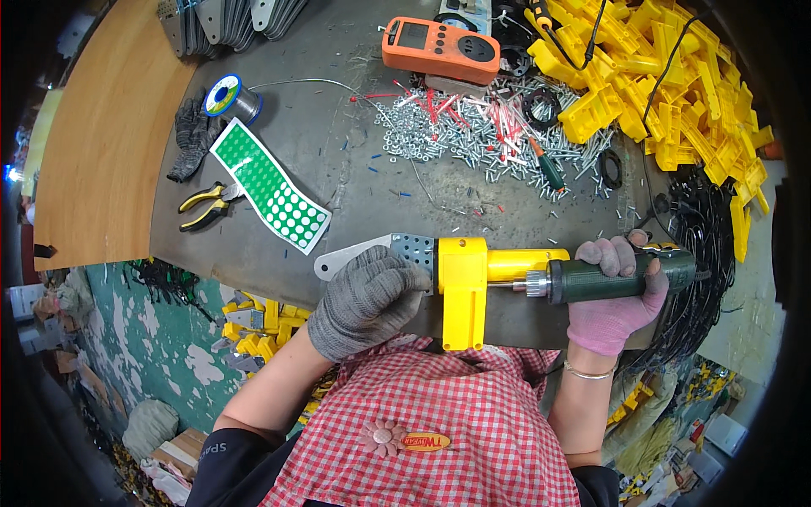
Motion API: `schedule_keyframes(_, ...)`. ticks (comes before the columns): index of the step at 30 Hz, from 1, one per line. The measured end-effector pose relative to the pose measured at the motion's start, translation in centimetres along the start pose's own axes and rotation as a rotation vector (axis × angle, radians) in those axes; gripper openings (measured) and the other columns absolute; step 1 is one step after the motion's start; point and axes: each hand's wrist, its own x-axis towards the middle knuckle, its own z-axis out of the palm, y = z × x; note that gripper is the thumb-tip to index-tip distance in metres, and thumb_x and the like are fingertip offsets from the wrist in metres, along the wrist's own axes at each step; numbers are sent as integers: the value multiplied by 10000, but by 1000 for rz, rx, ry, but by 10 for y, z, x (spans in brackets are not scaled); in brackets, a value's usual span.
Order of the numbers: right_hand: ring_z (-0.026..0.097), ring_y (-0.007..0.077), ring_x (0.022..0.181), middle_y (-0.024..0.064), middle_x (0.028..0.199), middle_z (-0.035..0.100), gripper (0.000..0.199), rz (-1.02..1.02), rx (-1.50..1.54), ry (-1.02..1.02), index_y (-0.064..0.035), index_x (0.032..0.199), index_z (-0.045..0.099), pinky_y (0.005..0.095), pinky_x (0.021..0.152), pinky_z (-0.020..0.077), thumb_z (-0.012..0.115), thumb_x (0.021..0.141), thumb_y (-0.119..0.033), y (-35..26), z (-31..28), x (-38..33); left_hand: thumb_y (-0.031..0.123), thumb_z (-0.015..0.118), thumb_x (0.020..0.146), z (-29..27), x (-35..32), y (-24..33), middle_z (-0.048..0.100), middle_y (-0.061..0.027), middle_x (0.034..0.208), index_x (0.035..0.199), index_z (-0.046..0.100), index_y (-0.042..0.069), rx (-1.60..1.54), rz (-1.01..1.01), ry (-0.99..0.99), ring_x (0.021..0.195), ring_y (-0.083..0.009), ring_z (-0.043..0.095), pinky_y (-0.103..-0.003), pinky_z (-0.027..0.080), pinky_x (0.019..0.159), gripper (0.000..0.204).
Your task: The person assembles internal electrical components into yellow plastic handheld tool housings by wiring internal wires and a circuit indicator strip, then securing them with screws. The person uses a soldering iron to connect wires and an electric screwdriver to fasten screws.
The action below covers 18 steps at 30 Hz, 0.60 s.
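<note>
My left hand (pixel 367 300), in a grey knit glove, is closed around a flat metal plate (pixel 412 248) with a perforated end and a rounded tongue. The plate is joined to a yellow plastic housing (pixel 463 296), which has a yellow handle-like tube (pixel 524 262) reaching right. My right hand (pixel 615 319), in a pink and grey glove, is wrapped around a dark green electric screwdriver (pixel 596 280). The screwdriver lies level, pointing left, with its bit at the housing's right side below the tube. Where the bit's tip meets the housing is hard to make out.
Loose screws and nuts (pixel 481 135) cover the far middle, with a small green-handled screwdriver (pixel 549 169) among them. Yellow plastic parts (pixel 676 93) pile up far right, above black cables (pixel 705 228). An orange meter (pixel 441 49), solder spool (pixel 235 100), green sticker sheet (pixel 270 184) and pliers (pixel 207 205) lie beyond.
</note>
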Motion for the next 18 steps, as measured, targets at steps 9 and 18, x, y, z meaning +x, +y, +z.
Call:
schedule_keyframes(9, 357, 129, 652, -31, 702, 409, 270, -2, -32, -39, -75, 1086, 597, 343, 767, 342, 655, 898, -260, 1, 3, 0, -16, 772, 736, -6, 5, -3, 664, -69, 901, 960, 678, 88, -99, -62, -72, 832, -276, 663, -378, 534, 772, 264)
schedule_keyframes(18, 353, 120, 652, -36, 707, 409, 285, -28, -18, -25, -78, 1109, 569, 339, 756, 330, 648, 907, -262, 6, 8, -2, -14, 768, 742, -6, 4, -3, 656, -68, 930, 946, 664, 90, -135, -95, -101, 860, -274, 651, -371, 524, 787, 251)
